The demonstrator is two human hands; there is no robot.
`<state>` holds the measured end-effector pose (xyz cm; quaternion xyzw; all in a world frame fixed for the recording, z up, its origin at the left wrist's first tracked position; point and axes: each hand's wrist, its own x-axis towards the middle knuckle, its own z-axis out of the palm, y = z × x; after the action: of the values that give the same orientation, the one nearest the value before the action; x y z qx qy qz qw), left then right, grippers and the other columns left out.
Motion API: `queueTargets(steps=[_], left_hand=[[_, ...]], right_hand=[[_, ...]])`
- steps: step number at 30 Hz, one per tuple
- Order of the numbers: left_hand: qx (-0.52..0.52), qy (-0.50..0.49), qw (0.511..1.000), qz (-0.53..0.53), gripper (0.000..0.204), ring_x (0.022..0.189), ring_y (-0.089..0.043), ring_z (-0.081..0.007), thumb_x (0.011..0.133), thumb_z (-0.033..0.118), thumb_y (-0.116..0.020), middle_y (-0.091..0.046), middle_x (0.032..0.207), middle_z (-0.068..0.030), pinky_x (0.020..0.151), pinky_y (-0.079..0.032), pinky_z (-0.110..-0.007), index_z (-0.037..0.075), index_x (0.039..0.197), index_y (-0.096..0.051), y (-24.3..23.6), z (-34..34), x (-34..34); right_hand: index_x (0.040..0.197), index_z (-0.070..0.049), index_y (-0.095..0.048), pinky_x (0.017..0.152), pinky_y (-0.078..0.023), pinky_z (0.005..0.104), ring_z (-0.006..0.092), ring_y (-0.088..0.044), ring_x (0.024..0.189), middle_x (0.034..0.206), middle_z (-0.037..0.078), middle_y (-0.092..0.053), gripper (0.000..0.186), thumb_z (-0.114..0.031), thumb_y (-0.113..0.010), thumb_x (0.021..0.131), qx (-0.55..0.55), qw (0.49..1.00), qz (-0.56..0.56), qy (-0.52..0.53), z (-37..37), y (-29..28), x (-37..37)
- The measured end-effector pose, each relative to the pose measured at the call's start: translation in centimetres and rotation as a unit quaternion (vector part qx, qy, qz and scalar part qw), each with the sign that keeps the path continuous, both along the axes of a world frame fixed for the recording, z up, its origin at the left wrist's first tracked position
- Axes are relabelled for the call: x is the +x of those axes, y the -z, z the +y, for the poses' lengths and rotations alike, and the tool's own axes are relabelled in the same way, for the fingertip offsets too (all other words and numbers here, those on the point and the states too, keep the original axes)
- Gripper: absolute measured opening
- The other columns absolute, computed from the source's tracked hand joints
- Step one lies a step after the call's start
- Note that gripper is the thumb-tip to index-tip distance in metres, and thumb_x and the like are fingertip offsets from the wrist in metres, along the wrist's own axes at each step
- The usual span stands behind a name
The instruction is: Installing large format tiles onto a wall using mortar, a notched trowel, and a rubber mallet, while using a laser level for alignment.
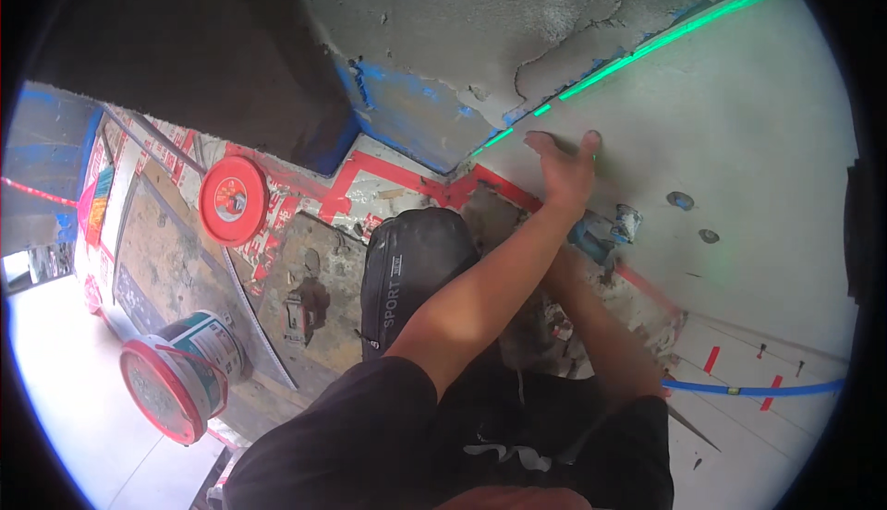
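My left hand (565, 170) is against a large pale panel (739, 131), close to its edge by the rough grey wall. The thumb and a finger stand apart, and nothing shows between them. A bright green line (684, 31) runs along that edge. My right forearm (601, 330) reaches in below and passes behind the left one, which hides the right hand. Beside the forearms, a dark bluish piece (591, 240) and a pale, dirty round fitting (627, 224) stand out from the panel. Two holes, one of them a dark-rimmed hole (681, 200), lie further right.
Left of my arms is a black bag (420, 256). Beyond it are a red round lid (233, 200), a lidded bucket (166, 399), a long metal strip (259, 316) and a small metal tool (298, 316). A blue hose or strap (758, 389) crosses at right.
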<state>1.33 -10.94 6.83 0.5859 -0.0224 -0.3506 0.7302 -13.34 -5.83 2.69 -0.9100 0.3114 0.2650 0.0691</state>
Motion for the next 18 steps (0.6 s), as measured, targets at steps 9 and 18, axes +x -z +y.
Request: queueTargets(steps=[9, 18], left_hand=[[0.018, 0.032, 0.999, 0.016, 0.114, 0.155, -0.007, -0.0405, 0.089, 0.042, -0.075, -0.009, 0.161, -0.0386, 0.126, -0.009, -0.039, -0.021, 0.151, -0.004, -1.1, 0.2, 0.2], [0.023, 0.037, 0.999, -0.013, 0.115, 0.155, -0.004, -0.0408, 0.089, 0.044, -0.075, -0.006, 0.162, -0.0371, 0.126, -0.007, -0.039, -0.020, 0.151, -0.003, -0.3, 0.2, 0.0]], right_hand=[[0.123, -0.008, -0.065, 0.079, -0.060, 0.0468, 0.0338, -0.073, 0.099, 0.115, 0.017, -0.071, 0.034, -0.021, -0.060, 0.092, 0.016, 0.996, 0.084, -0.031, -5.0, -2.1, 2.0], [0.115, -0.009, -0.069, 0.073, -0.060, 0.0477, 0.0340, -0.074, 0.090, 0.105, 0.016, -0.074, 0.034, -0.033, -0.059, 0.094, -0.018, 0.998, -0.003, -0.057, -5.4, -7.2, 6.1]])
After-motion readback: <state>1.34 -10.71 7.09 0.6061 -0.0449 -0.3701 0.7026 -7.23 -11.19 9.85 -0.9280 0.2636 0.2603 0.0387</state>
